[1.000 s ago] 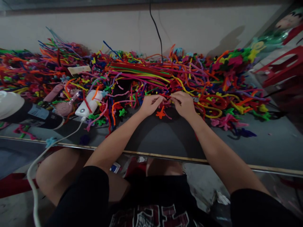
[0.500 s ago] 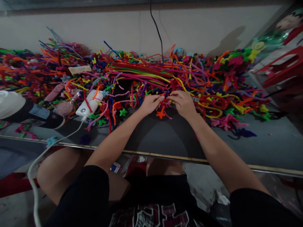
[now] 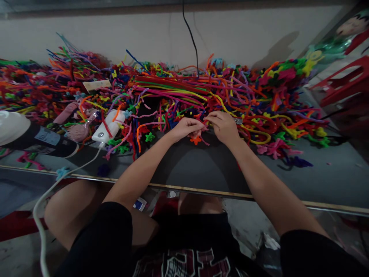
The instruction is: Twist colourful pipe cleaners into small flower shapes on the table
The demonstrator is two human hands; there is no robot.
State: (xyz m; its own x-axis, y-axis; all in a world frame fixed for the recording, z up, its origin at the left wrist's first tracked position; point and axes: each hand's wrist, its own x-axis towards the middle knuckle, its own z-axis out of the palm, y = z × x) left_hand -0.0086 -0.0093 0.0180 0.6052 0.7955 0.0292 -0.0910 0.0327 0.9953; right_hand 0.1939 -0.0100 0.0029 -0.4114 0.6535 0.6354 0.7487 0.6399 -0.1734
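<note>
Table: dark top (image 3: 201,169) filling the middle band of the frame, its metal edge running across the lower third; the bare patch is in front of the hands.
Heap: a tangled heap of coloured pipe cleaners (image 3: 173,86) spreads from the left edge to the right of centre, along the wall.
Left hand: the left hand (image 3: 184,129), at centre frame, is curled nearly closed, fingertips pinched on one end of a short stem.
Right hand: the right hand (image 3: 223,127), just right of centre, is curled the same way and pinches the other end, knuckles up.
Power bank: a white power bank (image 3: 108,126) lies left of centre at the heap's edge, well apart from the hands.
Orange flower: a finished orange flower (image 3: 196,139) lies on the table just below the left fingers.
Short stem: the short stem (image 3: 205,123) sits between the two sets of fingertips at centre frame, against the heap's near edge; its colour is hard to tell among the strands behind.
Grip: a tight pinch close to the bend would likely give the neatest twist.
Risk: loose strands from the heap lie touching the work and could snag; drawing it toward the bare patch seems wise.
</note>
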